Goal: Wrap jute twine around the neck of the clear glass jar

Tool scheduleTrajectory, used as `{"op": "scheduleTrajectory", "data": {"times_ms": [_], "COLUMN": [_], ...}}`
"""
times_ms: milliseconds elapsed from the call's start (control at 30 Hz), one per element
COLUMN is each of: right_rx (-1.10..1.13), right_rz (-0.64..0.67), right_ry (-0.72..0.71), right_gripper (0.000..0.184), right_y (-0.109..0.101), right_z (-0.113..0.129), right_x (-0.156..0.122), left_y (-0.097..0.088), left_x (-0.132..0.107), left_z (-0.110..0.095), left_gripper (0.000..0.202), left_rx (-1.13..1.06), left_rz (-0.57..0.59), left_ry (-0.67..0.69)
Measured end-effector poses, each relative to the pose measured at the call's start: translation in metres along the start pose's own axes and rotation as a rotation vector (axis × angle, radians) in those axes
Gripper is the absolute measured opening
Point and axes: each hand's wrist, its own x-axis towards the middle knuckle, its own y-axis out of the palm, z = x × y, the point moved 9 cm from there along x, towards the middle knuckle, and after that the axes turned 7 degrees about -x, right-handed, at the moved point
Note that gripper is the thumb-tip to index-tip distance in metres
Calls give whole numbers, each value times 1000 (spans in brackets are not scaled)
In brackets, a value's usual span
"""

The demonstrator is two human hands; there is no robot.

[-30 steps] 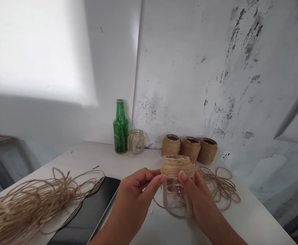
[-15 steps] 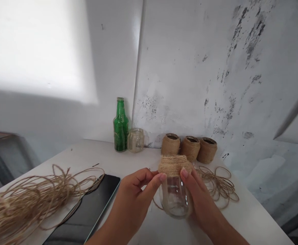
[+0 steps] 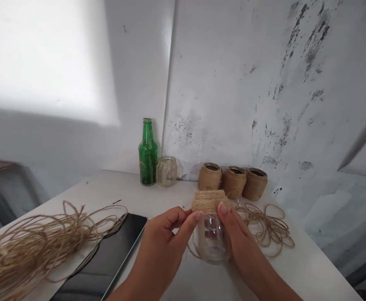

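1. Between the two hands, low on the white table (image 3: 298, 267), sits a glass jar (image 3: 210, 242). Its clear belly is bare and a twine band (image 3: 209, 200) is wound round its neck.
2. The left hand (image 3: 167, 236) closes in from the jar's left side. Its thumb and forefinger tips meet at the lower edge of the band, pressed against the glass. I cannot tell whether a strand is pinched between them.
3. The right hand (image 3: 241, 240) clasps the jar's other side, thumb tip on the band's lower edge and palm along the glass.
4. A loose strand (image 3: 191, 252) curves out from under the left hand, beside the jar's base.
5. Just right of the right hand lies a coil of twine (image 3: 266, 228), flat on the table.
6. Beyond the jar, against the wall (image 3: 233, 83), three wrapped jars (image 3: 234, 181) stand upright in a row, touching or nearly so.
7. Further left along the wall stand a small clear jar (image 3: 167, 170) and a green bottle (image 3: 148, 156), side by side.
8. Left of the left hand lies a dark tablet (image 3: 107, 261), and past it a big tangle of twine (image 3: 35, 246) whose loops cross the tablet's far corner.
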Motion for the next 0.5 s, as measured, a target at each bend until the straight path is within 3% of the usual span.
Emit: {"op": "scheduleTrajectory", "data": {"times_ms": [367,500], "right_rx": [-2,-2], "right_rz": [-100,-71], "right_ry": [4,-24], "right_gripper": [61,61], "right_y": [-9,-7], "right_z": [7,8], "right_x": [-4,-3], "left_y": [0,0], "left_x": [1,1], "left_z": [0,-3], "left_gripper": [55,53], "left_rx": [-6,-11], "left_rz": [15,20], "left_ry": [-28,-3]}}
